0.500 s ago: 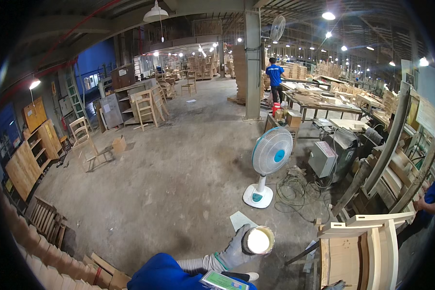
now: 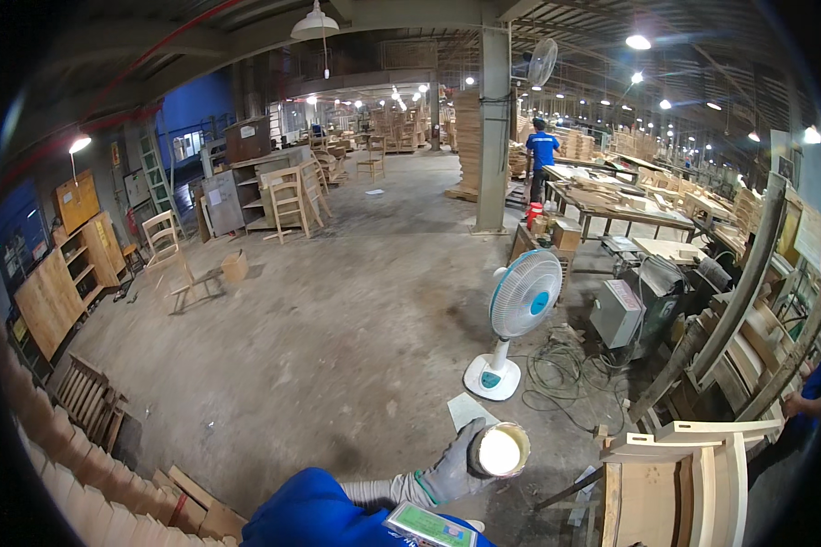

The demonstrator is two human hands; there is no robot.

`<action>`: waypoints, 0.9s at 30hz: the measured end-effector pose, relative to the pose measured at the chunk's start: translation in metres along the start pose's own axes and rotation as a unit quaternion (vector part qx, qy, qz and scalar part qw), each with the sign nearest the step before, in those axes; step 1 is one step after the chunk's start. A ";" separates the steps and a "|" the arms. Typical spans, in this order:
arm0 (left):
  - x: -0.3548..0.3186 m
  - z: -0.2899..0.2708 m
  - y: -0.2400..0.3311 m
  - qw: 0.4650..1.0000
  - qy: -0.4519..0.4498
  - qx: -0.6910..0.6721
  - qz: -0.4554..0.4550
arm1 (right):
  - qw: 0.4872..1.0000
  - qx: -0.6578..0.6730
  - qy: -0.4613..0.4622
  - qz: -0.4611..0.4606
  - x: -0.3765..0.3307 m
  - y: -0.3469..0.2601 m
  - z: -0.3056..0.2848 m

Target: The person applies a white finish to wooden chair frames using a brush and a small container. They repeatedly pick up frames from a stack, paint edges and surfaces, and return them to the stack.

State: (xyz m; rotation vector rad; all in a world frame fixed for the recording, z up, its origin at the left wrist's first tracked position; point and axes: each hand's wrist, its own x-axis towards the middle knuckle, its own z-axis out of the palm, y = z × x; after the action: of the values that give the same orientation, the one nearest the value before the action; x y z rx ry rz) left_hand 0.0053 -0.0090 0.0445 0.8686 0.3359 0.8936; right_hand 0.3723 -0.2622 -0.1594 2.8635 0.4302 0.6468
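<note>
From my remote seat: my left hand (image 2: 452, 469), in a grey glove, wraps closed around a small open tub (image 2: 500, 450) of pale, creamy stuff, held up near the lower edge of the view above the concrete floor (image 2: 337, 346). My right hand is out of sight, so I cannot tell its state. A white and blue standing fan (image 2: 518, 314) stands just beyond, and an unfinished wooden chair frame (image 2: 684, 474) sits to the right. I judge the carrying step is in hand; next calls for keeping the tub level while bringing it to the frame.
</note>
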 end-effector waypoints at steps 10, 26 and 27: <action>-0.010 -0.025 -0.006 0.929 0.077 0.324 0.163 | 0.994 0.050 -0.088 0.028 0.009 -0.002 -0.011; -0.001 -0.059 -0.033 0.968 0.168 -0.020 0.184 | 0.986 -0.117 -0.068 -0.097 0.014 -0.015 0.057; -0.001 -0.061 -0.029 0.969 0.146 -0.161 0.119 | 0.984 -0.134 -0.065 -0.098 0.013 -0.017 0.058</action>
State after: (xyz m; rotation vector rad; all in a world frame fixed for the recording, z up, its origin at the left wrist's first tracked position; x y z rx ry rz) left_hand -0.0154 0.0119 -0.0164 0.4808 0.3333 1.2663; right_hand 0.4052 -0.2478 -0.2098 2.5490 0.5505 0.4431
